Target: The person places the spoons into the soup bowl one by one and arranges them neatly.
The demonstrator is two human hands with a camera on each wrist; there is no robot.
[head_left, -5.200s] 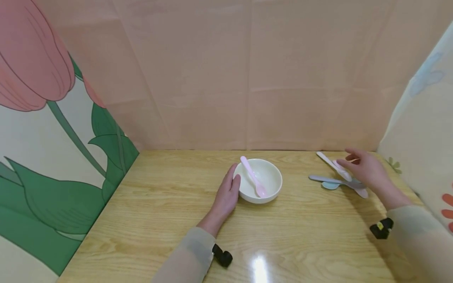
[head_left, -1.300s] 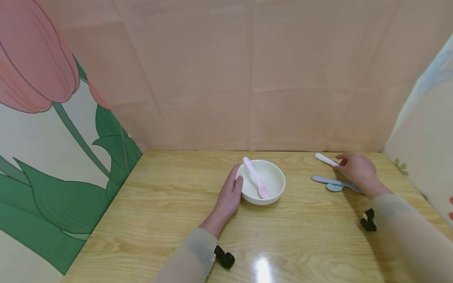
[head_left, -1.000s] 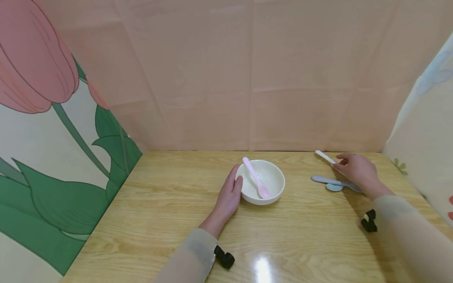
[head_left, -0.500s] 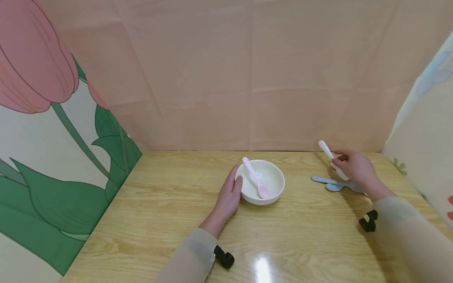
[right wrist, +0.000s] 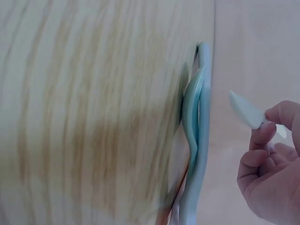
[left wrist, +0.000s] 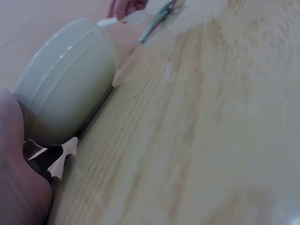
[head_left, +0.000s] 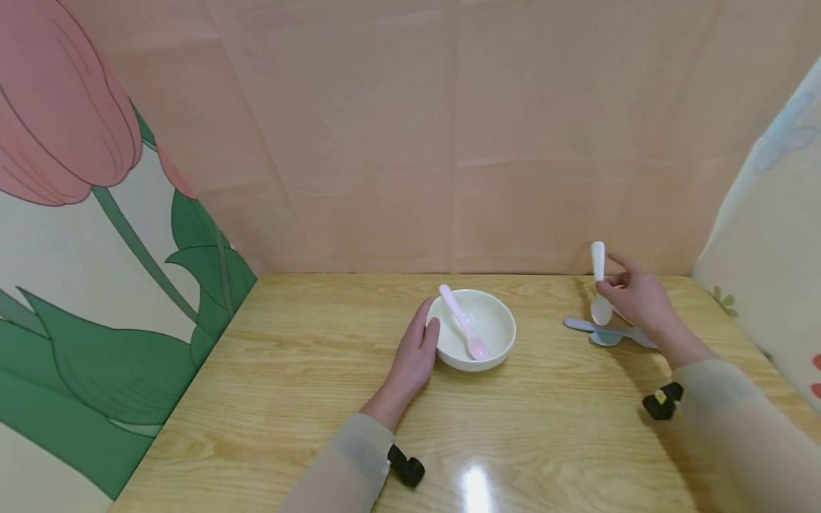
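In the head view my right hand [head_left: 638, 296] pinches a white spoon [head_left: 599, 263] between thumb and fingers, its handle up and its scoop down. The right wrist view shows the tip of this white spoon [right wrist: 245, 110] held clear of the table. My left hand [head_left: 413, 349] holds the left side of a white bowl [head_left: 494, 360], thumb at the near side and fingers along the outside. A pink spoon [head_left: 458, 313] leans in the bowl, its handle over the far rim. Below my right hand, a grey-blue spoon [head_left: 580, 325] lies across a light blue spoon [head_left: 605, 339].
The wooden table [head_left: 288, 399] ends at a peach cloth backdrop [head_left: 359, 178]. A tulip-printed panel [head_left: 122, 370] stands on the left and a pale printed panel [head_left: 770, 235] on the right. In the right wrist view, the blue-green spoon [right wrist: 190, 105] lies stacked against another.
My right hand has taken the white spoon from the table, raised it and turned it nearly upright. The left hand, bowl and pink spoon have stayed in place.
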